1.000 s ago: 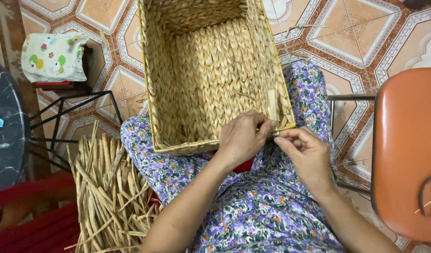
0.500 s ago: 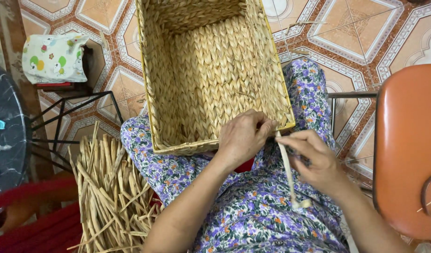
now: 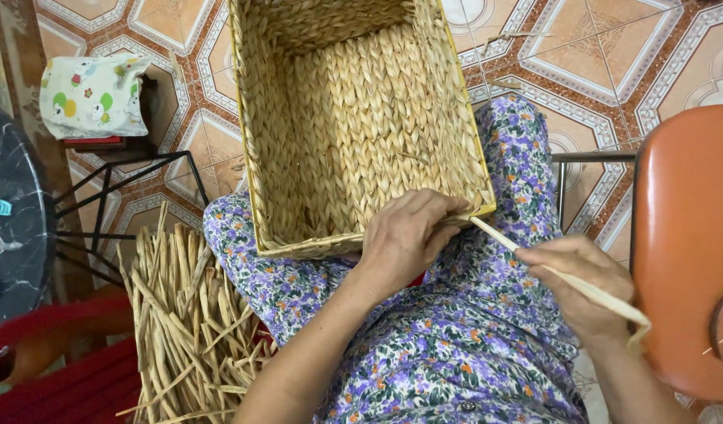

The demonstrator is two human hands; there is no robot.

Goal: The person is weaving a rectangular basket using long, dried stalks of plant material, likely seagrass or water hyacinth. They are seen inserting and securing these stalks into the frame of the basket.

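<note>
Left hand (image 3: 404,239) pinching woven basket (image 3: 361,126) rim; right hand (image 3: 585,286) clamped on pale straw strand (image 3: 558,273)

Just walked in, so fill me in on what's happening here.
A seated person in a floral dress has a rectangular woven basket on the lap. The left hand presses on the basket's near rim at its corner, while the right hand grips a pale straw strand running taut from that corner. A bundle of dried straw stalks lies on the floor at the person's left.
</note>
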